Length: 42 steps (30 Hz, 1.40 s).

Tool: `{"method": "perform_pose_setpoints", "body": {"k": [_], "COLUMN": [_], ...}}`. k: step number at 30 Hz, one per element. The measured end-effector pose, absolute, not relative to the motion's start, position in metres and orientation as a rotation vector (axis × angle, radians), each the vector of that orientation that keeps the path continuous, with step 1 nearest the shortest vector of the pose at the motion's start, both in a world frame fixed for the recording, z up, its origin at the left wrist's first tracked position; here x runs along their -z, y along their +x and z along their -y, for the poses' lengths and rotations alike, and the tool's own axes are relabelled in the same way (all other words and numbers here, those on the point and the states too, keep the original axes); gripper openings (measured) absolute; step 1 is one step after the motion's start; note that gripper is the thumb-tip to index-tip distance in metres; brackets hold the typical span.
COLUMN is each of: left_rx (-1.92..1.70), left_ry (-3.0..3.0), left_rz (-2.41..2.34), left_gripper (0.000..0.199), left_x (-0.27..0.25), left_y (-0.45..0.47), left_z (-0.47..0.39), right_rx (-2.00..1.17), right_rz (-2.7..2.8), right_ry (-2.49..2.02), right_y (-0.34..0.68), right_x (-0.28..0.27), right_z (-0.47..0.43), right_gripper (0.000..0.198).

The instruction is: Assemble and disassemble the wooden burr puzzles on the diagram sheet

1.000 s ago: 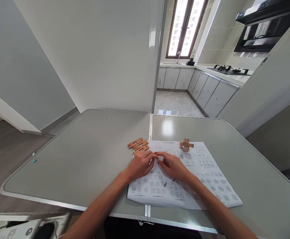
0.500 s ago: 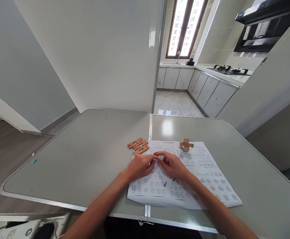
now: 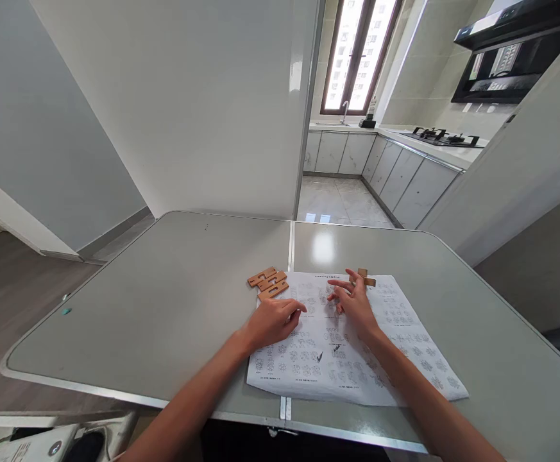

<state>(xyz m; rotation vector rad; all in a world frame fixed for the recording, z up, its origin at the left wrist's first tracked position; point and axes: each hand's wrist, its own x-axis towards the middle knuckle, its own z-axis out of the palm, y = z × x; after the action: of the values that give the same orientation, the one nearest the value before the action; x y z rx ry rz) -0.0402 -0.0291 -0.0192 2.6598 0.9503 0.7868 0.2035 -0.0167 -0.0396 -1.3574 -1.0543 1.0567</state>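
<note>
My left hand (image 3: 276,318) rests on the left part of a printed paper sheet (image 3: 308,356), its fingers bent and drawn together, with nothing visible in them. Just beyond it, several notched wooden puzzle pieces (image 3: 272,282) lie side by side, partly over the sheet's left edge. My right hand (image 3: 356,307) is over the upper middle of the sheet, fingers spread and holding nothing. Its fingertips reach in front of a cross-shaped wooden puzzle assembly (image 3: 369,282) at the sheet's far edge and cover part of it. Whether they touch it, I cannot tell.
A grey folding table (image 3: 164,308) with a metal-edged seam carries the sheet. Near its left edge lies a small teal bit (image 3: 66,311). A white panel (image 3: 188,115) stands behind the table. Beyond the doorway are kitchen cabinets (image 3: 340,151) and a gas stove (image 3: 446,136).
My hands have parted. The right one has moved forward to the cross-shaped wooden assembly, and its fingers have spread. My left hand has stayed nearly in place.
</note>
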Motion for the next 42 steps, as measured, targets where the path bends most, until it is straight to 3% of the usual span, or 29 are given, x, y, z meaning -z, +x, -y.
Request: {"method": "perform_pose_setpoints", "body": {"k": [12,26,34,42], "left_rx": [-0.802,-0.778,-0.907,-1.030], "left_ry": [2.657,2.639,2.503,2.133], "left_rz": [-0.946,-0.971,-1.116,-1.078], "left_gripper": [0.024,0.025,0.020,0.067], "left_x": [0.020,0.022,0.012,0.009], "left_y": [-0.040,-0.040,-0.039,-0.038], "left_z": [0.029,0.028,0.030,0.029], "right_rx": [-1.058,-1.021,-1.337,-1.565], "right_rz": [0.896,0.954,1.104,1.359], "right_ry": [-1.337,-1.310,-1.064,-0.949], "right_y": [0.211,0.211,0.200,0.196], "right_x": [0.045,0.035,0.012,0.009], "right_z": [0.009,0.014,0.024,0.033], "right_gripper": [0.087,0.053,0.043,0.052]}}
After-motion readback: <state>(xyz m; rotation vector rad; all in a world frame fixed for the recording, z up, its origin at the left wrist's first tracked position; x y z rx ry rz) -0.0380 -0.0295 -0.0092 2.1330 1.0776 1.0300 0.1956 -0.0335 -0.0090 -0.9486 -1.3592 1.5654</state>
